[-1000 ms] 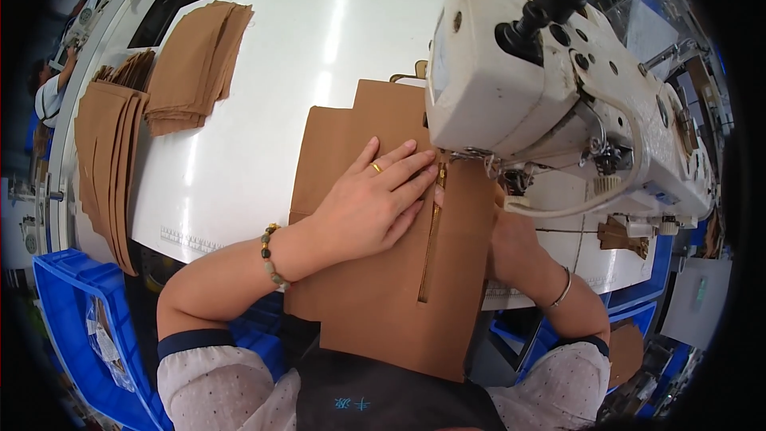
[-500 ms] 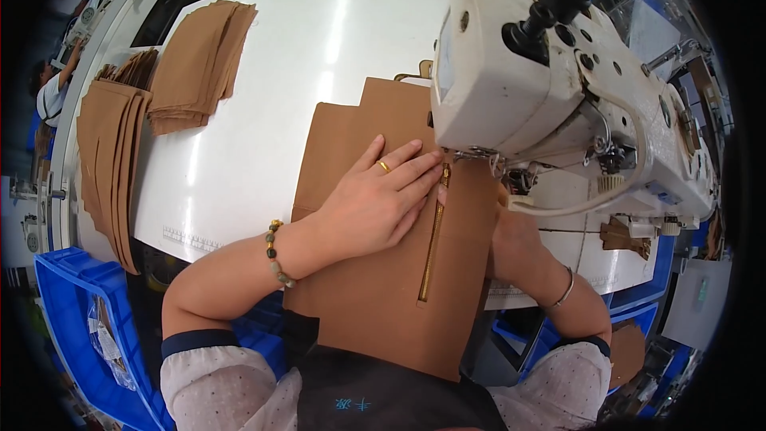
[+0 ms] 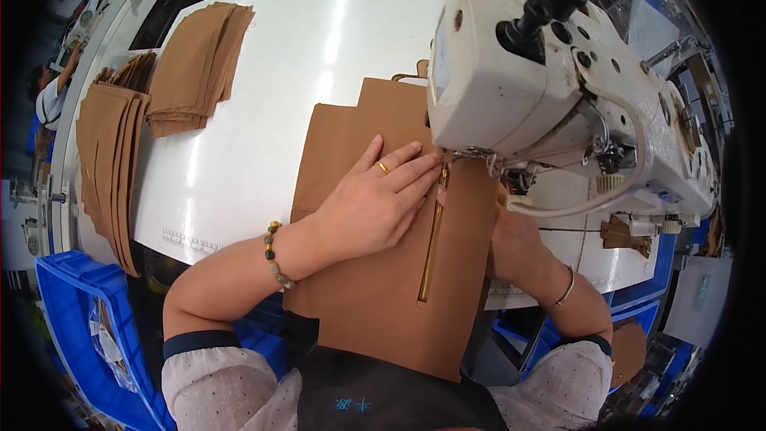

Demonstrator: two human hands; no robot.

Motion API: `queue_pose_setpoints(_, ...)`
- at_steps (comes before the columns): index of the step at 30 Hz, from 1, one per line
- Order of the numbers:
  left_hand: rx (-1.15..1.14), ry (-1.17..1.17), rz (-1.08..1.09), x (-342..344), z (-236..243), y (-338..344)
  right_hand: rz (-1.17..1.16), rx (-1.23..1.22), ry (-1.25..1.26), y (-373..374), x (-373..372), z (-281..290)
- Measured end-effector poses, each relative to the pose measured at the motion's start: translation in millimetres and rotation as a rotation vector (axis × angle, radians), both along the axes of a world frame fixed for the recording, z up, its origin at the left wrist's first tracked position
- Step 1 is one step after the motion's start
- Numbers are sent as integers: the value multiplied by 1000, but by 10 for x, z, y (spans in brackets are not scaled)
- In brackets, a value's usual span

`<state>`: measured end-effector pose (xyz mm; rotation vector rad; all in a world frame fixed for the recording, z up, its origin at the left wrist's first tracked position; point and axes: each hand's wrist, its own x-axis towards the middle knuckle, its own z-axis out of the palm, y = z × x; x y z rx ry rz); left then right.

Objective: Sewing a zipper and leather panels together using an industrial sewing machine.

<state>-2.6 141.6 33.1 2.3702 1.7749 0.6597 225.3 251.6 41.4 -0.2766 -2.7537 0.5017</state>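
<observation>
A brown, leather-like panel (image 3: pixel 351 295) lies on the white table under the sewing machine (image 3: pixel 495 72), its near end hanging toward my lap. A gold-toothed zipper (image 3: pixel 431 255) runs along a narrow slot in it, up to the presser foot area. My left hand (image 3: pixel 383 191) rests flat on the panel, fingers stretched toward the needle area at the slot's far end. Beneath the panel's right edge reaches my right hand (image 3: pixel 515 235); its fingers are mostly hidden there. A bit of skin shows at the slot beside my left fingertips.
Stacks of brown pieces (image 3: pixel 199 68) and folded brown panels (image 3: pixel 112 160) lie at the left. A blue bin (image 3: pixel 68 271) stands below the table's left edge. Small brown scraps (image 3: pixel 626 237) sit at the right. Another person (image 3: pixel 52 96) is at the far left.
</observation>
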Motion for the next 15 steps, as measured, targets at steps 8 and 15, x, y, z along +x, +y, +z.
queue_pose_setpoints(8,-11,36,-1,12,29,2,-1,-43,-16,-9,10,14)
queue_pose_setpoints(15,-33,83,-13,4,70,32,16,46,-20,15,-4,21)
